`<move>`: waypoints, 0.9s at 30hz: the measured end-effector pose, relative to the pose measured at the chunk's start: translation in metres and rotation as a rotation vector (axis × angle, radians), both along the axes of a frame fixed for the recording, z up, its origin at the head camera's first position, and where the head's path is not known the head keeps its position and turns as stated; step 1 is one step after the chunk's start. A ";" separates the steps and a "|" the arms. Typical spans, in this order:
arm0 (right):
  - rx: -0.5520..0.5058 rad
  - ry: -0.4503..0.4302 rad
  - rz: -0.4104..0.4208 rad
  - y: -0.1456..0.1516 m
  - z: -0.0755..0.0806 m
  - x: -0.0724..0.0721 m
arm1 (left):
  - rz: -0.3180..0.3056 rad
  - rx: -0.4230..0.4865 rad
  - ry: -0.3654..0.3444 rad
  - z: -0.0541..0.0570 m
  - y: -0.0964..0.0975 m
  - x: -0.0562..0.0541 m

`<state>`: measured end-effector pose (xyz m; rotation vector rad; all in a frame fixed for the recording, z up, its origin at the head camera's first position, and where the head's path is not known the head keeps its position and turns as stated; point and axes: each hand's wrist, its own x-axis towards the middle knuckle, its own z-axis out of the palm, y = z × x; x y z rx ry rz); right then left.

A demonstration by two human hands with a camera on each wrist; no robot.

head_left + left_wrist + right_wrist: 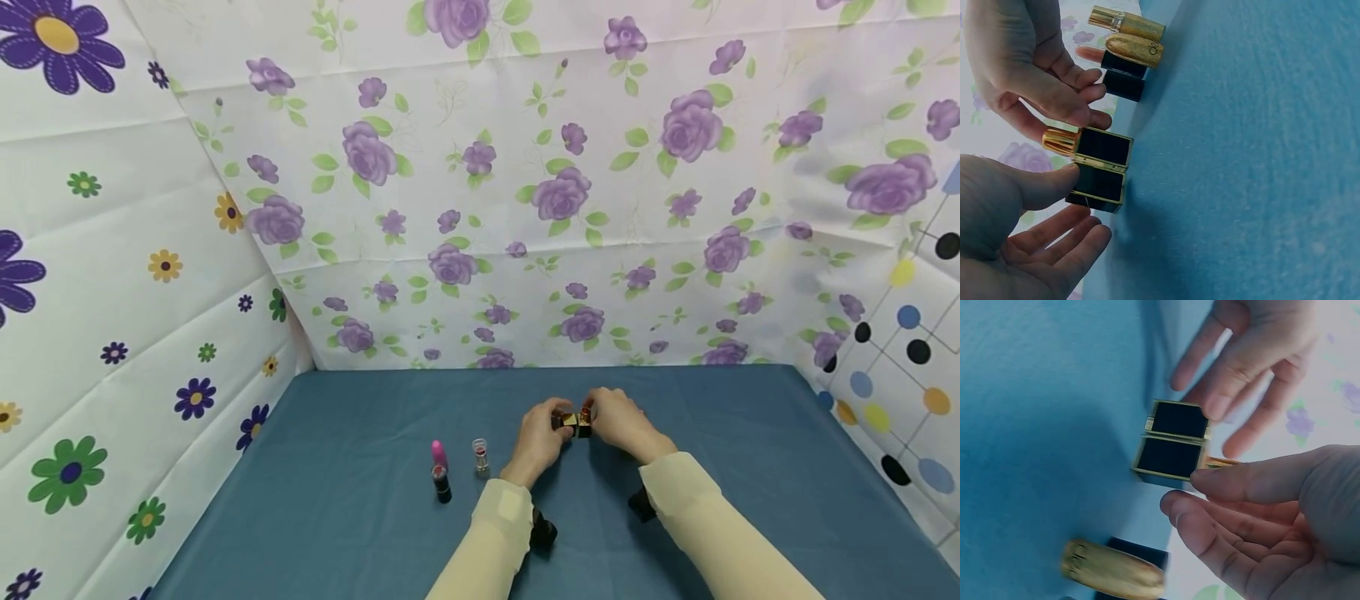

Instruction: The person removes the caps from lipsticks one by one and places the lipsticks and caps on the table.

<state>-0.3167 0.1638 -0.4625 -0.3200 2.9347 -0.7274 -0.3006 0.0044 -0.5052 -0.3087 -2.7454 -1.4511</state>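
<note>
In the head view, my left hand (536,437) and right hand (618,421) meet over two black, gold-edged pieces. The right hand pinches a square black lipstick (1105,147) whose ribbed gold tube (1059,141) points up. Thumb and fingers of the left hand pinch a matching square black piece (1099,181), resembling a lipstick cap, close against the lipstick's side. Seen from the right wrist, the lipstick (1168,457) and the cap-like piece (1179,419) sit side by side, with fingertips at their upper corners. The fingers behind are partly hidden.
To the left stand a pink lipstick (438,452), a black lipstick (442,485) and a clear-cased lipstick (481,458). Beyond the right hand are a gold lipstick (1142,27), a rounded gold one (1132,49) and black pieces (1124,85). A blue cloth (360,533) covers the table.
</note>
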 end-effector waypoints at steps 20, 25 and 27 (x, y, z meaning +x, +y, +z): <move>-0.094 0.025 -0.011 0.017 0.024 0.006 | -0.021 -0.021 0.020 0.000 -0.004 -0.003; -0.104 0.034 -0.009 0.017 0.024 0.005 | -0.005 0.011 0.038 0.005 -0.005 -0.001; -0.116 0.048 -0.012 0.017 0.024 0.005 | -0.004 0.019 0.046 0.010 -0.006 0.001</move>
